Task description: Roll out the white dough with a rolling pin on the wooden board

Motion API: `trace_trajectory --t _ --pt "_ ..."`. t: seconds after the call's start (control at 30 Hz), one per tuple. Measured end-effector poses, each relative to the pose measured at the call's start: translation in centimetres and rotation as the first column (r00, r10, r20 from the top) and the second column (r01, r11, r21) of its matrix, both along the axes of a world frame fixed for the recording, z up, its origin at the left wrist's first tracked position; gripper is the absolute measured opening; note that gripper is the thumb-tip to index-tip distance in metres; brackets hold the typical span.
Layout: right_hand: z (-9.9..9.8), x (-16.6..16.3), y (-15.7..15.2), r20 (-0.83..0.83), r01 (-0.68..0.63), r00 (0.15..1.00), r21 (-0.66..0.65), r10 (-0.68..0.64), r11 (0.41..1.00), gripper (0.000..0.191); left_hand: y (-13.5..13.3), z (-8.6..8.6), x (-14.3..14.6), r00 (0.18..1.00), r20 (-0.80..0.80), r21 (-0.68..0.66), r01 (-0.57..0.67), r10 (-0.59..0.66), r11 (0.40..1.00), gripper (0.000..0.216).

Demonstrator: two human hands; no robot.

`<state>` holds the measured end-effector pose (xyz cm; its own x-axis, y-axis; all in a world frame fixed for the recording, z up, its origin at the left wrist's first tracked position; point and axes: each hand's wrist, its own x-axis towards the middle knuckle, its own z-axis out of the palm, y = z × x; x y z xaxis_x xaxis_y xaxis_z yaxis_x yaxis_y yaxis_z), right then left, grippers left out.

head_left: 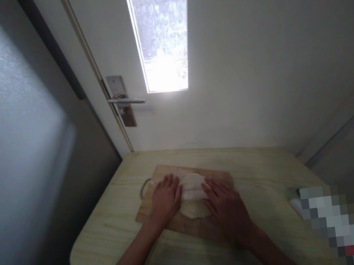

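Observation:
A flat, roundish sheet of pale dough (194, 210) lies on a wooden cutting board (182, 226). Across the dough runs a pale bar that looks like a rolling pin (193, 195), its ends covered by the hands. My left hand (167, 196) rests flat over the bar's left end, fingers stretched out and fairly close together. Over the right end lies my right hand (224, 202), its fingers spread and pointing up and left. Neither hand wraps round the bar as far as I can see.
The board lies on a light wooden table (111, 226) with rounded corners, and a metal loop handle (143, 188) sticks out at its left. Behind stands a white door (238, 77) with a lever handle (128, 100). A blurred-out item (335, 216) is at right.

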<state>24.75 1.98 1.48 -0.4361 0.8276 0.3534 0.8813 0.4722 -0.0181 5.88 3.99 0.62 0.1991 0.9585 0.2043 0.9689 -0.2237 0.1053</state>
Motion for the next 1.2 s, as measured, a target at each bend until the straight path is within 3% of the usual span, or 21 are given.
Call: trace_trajectory --t 0.13,0.57,1.2 --pt "0.1 -0.1 0.7 0.045 0.011 0.999 -0.013 -0.010 1.000 0.036 1.5 -0.3 0.3 0.998 -0.009 0.015 -0.063 0.064 0.998 0.043" --pt "0.5 -0.5 5.7 0.195 0.047 0.981 -0.157 -0.016 0.987 0.055 3.5 -0.6 0.5 0.996 -0.021 0.017 -0.090 0.090 0.996 0.048" --pt "0.3 -0.5 10.2 0.191 0.067 0.982 -0.386 0.009 0.920 0.060 6.8 0.7 0.5 0.993 0.074 0.007 -0.088 0.087 0.996 0.043"
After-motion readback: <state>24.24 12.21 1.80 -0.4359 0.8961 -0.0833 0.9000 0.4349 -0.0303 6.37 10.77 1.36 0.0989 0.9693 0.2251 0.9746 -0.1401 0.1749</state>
